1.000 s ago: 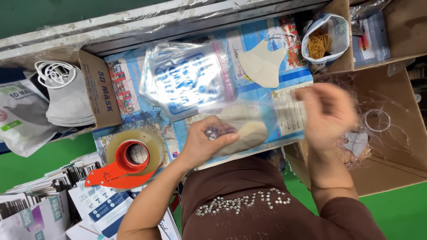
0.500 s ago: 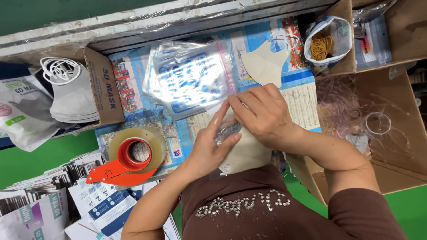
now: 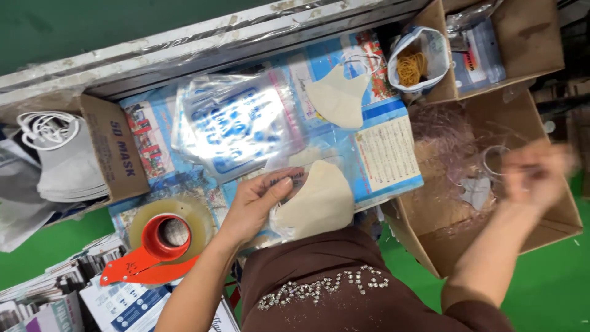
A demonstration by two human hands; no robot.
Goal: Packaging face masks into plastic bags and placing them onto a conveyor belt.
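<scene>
A green floor shows around a cluttered worktop (image 3: 393, 154) covered with blue printed sheets, with a grey metal rail along its far edge at the top of the frame. Near the centre, slightly low, lies a beige cup-shaped face mask inside a clear plastic sleeve (image 3: 316, 200); its long axis runs from lower left to upper right, the narrower pointed end toward the upper right. The left hand (image 3: 255, 203) rests on the sleeve's left edge, fingers together and laid flat, their tips pressing the plastic down. The right hand (image 3: 538, 172) is over the large open cardboard box (image 3: 553, 209) at the right, badly blurred, so I cannot tell how its fingers are set; crumpled clear film lies in that box. A second beige mask (image 3: 338, 98) lies at upper centre, and a glossy stack of clear printed bags (image 3: 236, 120) sits left of it. At lower left is an orange tape dispenser with a clear tape roll (image 3: 163, 240). A small cardboard box of white masks (image 3: 74, 160) is at the left edge, and a bag of yellow rubber bands (image 3: 415, 61) at upper right
</scene>
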